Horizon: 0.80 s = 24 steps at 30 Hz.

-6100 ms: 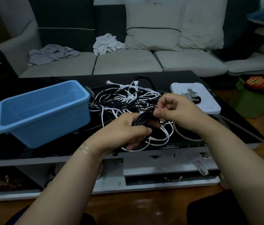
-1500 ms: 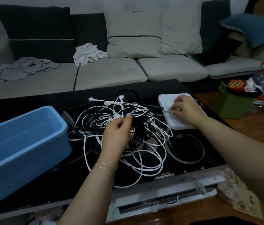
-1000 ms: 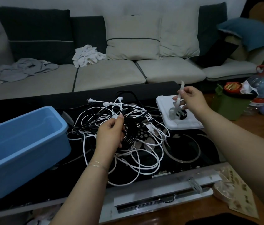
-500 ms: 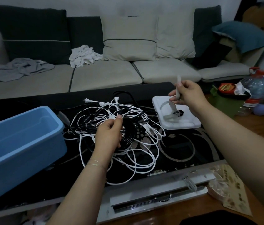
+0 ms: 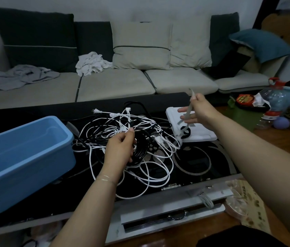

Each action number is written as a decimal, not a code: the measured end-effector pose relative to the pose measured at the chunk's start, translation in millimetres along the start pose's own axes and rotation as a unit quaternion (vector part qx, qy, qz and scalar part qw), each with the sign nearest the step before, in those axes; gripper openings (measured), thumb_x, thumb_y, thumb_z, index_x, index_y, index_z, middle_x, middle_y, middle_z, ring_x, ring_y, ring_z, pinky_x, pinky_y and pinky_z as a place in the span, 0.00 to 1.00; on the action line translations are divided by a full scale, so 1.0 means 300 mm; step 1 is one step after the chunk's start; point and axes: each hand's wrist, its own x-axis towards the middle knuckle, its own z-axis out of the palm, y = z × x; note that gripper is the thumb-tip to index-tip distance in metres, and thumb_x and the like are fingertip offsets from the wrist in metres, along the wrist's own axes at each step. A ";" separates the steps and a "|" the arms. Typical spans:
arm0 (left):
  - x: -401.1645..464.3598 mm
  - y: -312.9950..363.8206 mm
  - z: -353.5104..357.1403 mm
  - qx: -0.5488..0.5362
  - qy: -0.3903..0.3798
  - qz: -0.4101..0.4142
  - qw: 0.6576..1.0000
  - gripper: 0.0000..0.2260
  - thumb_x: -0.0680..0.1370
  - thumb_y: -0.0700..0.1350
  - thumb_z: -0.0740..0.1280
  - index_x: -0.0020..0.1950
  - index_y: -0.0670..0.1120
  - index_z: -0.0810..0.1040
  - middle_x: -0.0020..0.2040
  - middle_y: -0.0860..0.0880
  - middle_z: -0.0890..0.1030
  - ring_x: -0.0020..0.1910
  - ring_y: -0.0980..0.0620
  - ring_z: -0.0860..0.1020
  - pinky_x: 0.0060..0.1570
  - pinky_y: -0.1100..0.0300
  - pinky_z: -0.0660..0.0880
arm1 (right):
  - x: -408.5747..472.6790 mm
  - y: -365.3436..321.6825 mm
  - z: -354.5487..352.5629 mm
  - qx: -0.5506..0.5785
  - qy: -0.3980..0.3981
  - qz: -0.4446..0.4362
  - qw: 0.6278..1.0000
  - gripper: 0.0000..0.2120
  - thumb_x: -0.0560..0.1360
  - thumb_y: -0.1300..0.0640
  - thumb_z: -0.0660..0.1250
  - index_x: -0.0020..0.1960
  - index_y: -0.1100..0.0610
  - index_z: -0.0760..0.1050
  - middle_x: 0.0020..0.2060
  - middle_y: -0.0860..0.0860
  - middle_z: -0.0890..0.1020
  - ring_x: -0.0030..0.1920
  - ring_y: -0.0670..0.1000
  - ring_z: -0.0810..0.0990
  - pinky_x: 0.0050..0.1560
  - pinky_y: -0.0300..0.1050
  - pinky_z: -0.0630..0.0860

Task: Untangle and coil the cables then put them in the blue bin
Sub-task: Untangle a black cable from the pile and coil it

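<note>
Head cam: my left hand [image 5: 121, 148] grips black cable coil [image 5: 141, 148] over tangle; right hand [image 5: 196, 111] pinches grey tie strap [image 5: 188, 111]. Next, I reckon: wrap coil, then blue bin [image 5: 24, 157] beside.

No text, label or number is legible on anything here.

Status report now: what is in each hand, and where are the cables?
Left hand grips black coil. Right hand pinches grey strap above white tray. White cables tangled on table; blue bin holds none.
</note>
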 end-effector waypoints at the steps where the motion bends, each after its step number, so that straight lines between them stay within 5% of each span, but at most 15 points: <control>1: 0.000 0.000 -0.002 -0.001 0.001 0.000 1.000 0.22 0.81 0.55 0.62 0.41 0.35 0.76 0.19 0.52 0.69 0.17 0.55 0.65 0.19 0.68 0.63 | 0.007 0.009 -0.010 0.008 -0.008 0.018 1.000 0.10 0.83 0.48 0.47 0.51 0.51 0.63 0.50 0.56 0.83 0.46 0.60 0.83 0.51 0.58 0.78; 5: 0.006 0.001 -0.005 0.002 0.007 0.005 1.000 0.24 0.81 0.54 0.61 0.43 0.31 0.74 0.19 0.52 0.68 0.16 0.55 0.65 0.18 0.69 0.62 | 0.024 0.031 -0.046 0.035 -0.001 0.052 0.998 0.11 0.83 0.48 0.47 0.60 0.52 0.62 0.52 0.56 0.83 0.50 0.62 0.81 0.58 0.64 0.74; 7: 0.005 0.001 -0.006 0.005 0.007 0.005 1.000 0.25 0.81 0.55 0.61 0.43 0.31 0.73 0.19 0.52 0.69 0.16 0.54 0.66 0.18 0.68 0.62 | 0.021 0.027 -0.055 0.000 0.023 0.044 0.999 0.12 0.83 0.48 0.47 0.61 0.54 0.62 0.47 0.55 0.84 0.50 0.59 0.83 0.58 0.59 0.75; 11: 0.003 -0.001 -0.002 0.012 0.005 0.002 1.000 0.24 0.80 0.57 0.61 0.40 0.35 0.74 0.20 0.52 0.69 0.17 0.54 0.67 0.19 0.67 0.64 | -0.031 -0.027 -0.033 -0.019 0.067 -0.028 0.997 0.12 0.84 0.56 0.52 0.62 0.61 0.67 0.34 0.53 0.79 0.34 0.51 0.81 0.42 0.47 0.75; 14: -0.003 -0.001 0.004 0.011 0.002 0.003 1.000 0.21 0.80 0.57 0.61 0.34 0.44 0.74 0.20 0.53 0.69 0.17 0.54 0.67 0.20 0.67 0.64 | -0.144 -0.084 0.055 0.077 -0.002 -0.041 0.996 0.07 0.82 0.59 0.57 0.53 0.58 0.73 0.29 0.50 0.71 0.22 0.44 0.66 0.25 0.38 0.72; 16: -0.009 0.002 0.011 0.007 -0.001 0.001 1.000 0.20 0.80 0.57 0.62 0.33 0.45 0.74 0.19 0.53 0.68 0.18 0.54 0.66 0.21 0.66 0.65 | -0.241 -0.099 0.152 0.134 -0.083 -0.006 0.988 0.08 0.81 0.61 0.57 0.48 0.56 0.74 0.25 0.48 0.69 0.20 0.42 0.61 0.19 0.33 0.61; 19: -0.021 0.007 0.016 0.015 -0.013 0.011 1.000 0.20 0.80 0.57 0.61 0.34 0.46 0.74 0.19 0.53 0.68 0.18 0.53 0.66 0.26 0.60 0.67 | -0.369 -0.067 0.297 0.143 -0.146 0.045 0.978 0.08 0.81 0.60 0.58 0.45 0.56 0.73 0.21 0.45 0.68 0.18 0.41 0.59 0.18 0.30 0.53; 24: -0.058 0.014 0.005 0.038 -0.028 0.022 0.999 0.23 0.80 0.61 0.57 0.36 0.46 0.77 0.23 0.51 0.73 0.20 0.53 0.70 0.29 0.60 0.67 | -0.439 0.016 0.383 0.154 -0.115 0.072 0.979 0.08 0.80 0.56 0.62 0.44 0.57 0.75 0.24 0.49 0.73 0.18 0.42 0.60 0.18 0.33 0.55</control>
